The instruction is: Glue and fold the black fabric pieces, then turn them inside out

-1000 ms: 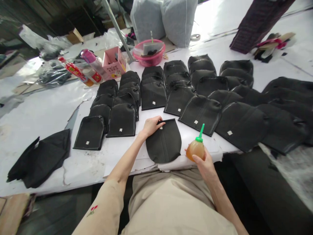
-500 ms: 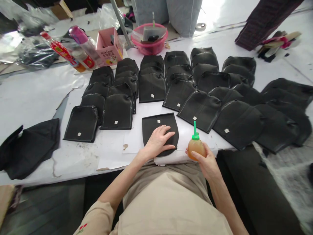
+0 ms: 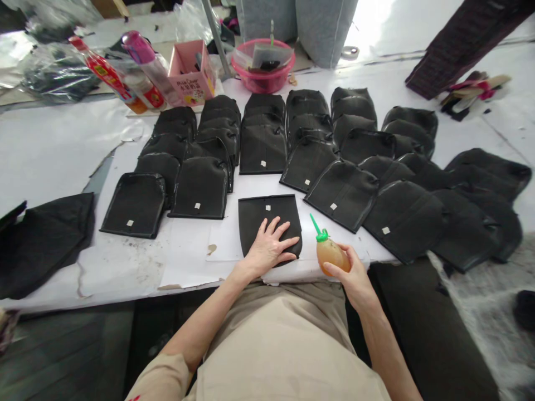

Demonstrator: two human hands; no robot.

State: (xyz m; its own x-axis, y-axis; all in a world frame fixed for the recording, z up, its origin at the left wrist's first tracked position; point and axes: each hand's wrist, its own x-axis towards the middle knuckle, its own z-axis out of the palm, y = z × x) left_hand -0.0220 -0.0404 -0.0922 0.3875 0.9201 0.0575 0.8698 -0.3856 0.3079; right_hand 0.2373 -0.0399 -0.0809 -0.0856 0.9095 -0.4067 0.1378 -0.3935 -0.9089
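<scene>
- The white table spreads beneath both hands; beyond them lie rows of black pieces.
- One black piece lies flat directly under the left hand — the step seems to be the steadying of it.
- The left hand rests on it with fingers spread, grasping nothing.
- The right hand, beside it, is wrapped around a bottle.
- The green nozzle, ahead of the right hand, leans leftward; a next move would call for careful aim.
- A white label sits just beyond the left fingertips.
</scene>
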